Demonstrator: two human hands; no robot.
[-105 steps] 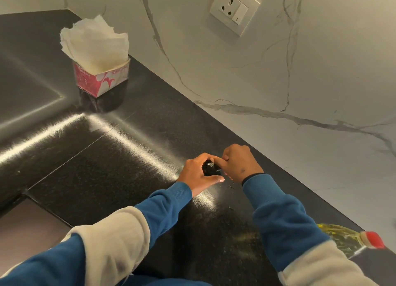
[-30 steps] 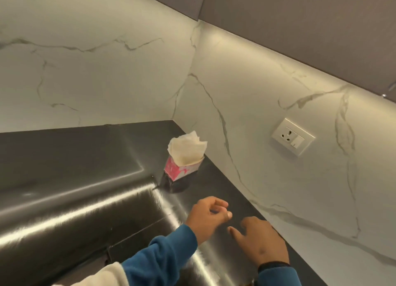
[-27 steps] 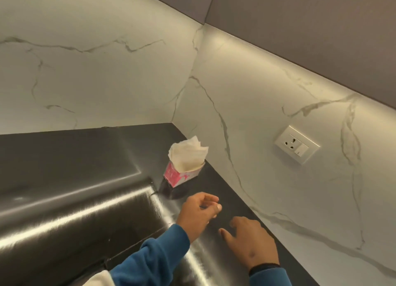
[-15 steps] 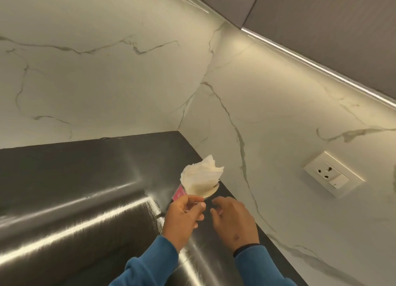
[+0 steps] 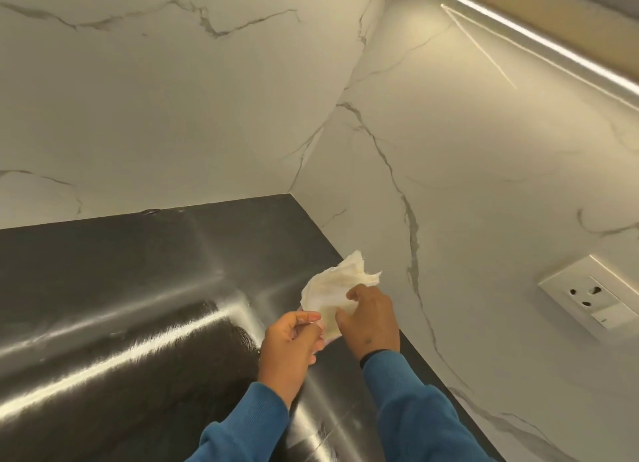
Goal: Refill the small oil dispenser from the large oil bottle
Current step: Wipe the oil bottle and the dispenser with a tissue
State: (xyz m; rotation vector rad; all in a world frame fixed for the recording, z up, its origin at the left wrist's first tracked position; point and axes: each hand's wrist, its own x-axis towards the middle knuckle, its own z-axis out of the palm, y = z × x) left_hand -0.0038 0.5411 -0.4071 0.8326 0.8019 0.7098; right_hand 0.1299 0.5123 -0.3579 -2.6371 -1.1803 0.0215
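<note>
Pulling one tissue (image 5: 332,285) from the box at the far right counter (image 5: 103,271) corner, pinch a single ply with the right hand (image 5: 371,318), brace the box with the curled left hand (image 5: 288,345); dispenser and bottle out of view.

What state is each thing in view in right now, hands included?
Tissues: bunched up, sticking out of their box, right fingers pinching them.
Tissue box: almost hidden behind both hands, on the counter.
Right hand: fingers curled onto the tissues.
Left hand: fingers curled at the box; grip unclear.
Wall socket: nothing plugged in.
Counter: glossy, streaked with glare.
</note>
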